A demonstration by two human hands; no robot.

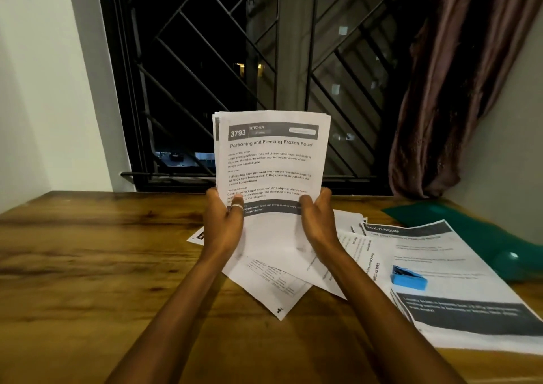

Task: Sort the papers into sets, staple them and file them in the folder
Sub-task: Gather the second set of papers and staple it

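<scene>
1. Slippage: our left hand [223, 222] and right hand [318, 219] grip only the lower sides of the upright stack [271, 160] above the table [88, 266]; top sheets may fan out;
2. we could muddle it with the loose papers [273, 283] beneath.

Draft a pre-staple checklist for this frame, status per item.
1. Grip: left hand and right hand both hold the stack of papers upright by its lower edge. Ok.
2. Edges squared: sheets fan out at the top-left corner. Not ok.
3. Set complete: only the top page, 3793 Kitchen, is readable. Cannot tell.
4. Blue stapler: lies untouched on printed sheets at the right. Ok.
5. Green folder: at the far right, partly under sheets; open or closed, cannot tell.
6. Sorting done: loose papers lie on the wooden table. Not ok.
</scene>
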